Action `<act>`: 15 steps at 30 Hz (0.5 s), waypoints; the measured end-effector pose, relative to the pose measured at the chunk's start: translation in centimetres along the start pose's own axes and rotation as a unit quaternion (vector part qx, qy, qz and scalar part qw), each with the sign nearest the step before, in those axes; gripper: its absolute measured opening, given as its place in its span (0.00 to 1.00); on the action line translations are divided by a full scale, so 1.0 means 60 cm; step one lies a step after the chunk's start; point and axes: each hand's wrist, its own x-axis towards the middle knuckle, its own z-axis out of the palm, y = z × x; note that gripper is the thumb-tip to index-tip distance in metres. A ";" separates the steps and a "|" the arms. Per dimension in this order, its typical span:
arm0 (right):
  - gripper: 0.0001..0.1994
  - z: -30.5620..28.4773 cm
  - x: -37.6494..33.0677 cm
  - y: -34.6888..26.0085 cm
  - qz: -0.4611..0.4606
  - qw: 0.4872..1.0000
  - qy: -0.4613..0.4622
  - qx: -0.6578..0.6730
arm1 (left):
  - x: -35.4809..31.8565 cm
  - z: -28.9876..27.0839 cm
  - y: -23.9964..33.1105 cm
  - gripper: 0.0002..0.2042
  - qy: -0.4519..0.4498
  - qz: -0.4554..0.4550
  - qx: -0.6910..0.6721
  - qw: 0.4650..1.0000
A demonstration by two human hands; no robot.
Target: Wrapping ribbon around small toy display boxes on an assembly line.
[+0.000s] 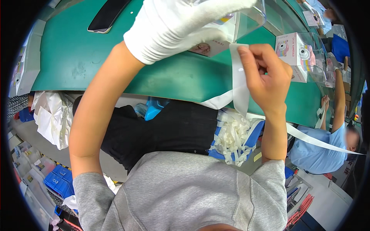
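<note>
My left hand [169, 29], in a white glove, grips a printed toy-camera box [217, 47] at the top of the view, its fingers above and thumb below. A clear plastic cover [252, 19] stands out from the box's right side. Bare and closed, my right hand [268, 75] pinches the upper end of a white strip [241, 94] between thumb and fingers. The strip's top lies close to the box's lower right corner; I cannot tell whether it touches. Its lower part folds over the edge of the green table [173, 79].
A second box with a clear cover [291, 54] stands to the right. A black phone [108, 17] lies upper left, above another box [25, 63]. A blue bin [259, 133] beside my lap holds tangled white strips [233, 134]. Co-workers [320, 148] sit at the right.
</note>
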 end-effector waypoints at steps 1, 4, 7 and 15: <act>0.06 0.001 -0.005 0.004 -0.003 1.000 0.002 0.002 | -0.005 -0.018 0.012 0.38 -0.002 0.003 0.003 1.000; 0.05 -0.007 -0.036 0.033 0.166 0.969 0.015 0.180 | 0.025 -0.058 0.061 0.37 -0.271 -0.052 0.218 0.936; 0.04 0.005 -0.061 0.069 0.104 0.965 -0.034 0.239 | 0.015 -0.029 0.087 0.32 -0.028 -0.276 -0.032 0.960; 0.04 0.027 -0.094 0.097 0.113 0.926 -0.062 0.356 | 0.005 0.063 0.096 0.49 -0.171 -0.572 0.074 0.799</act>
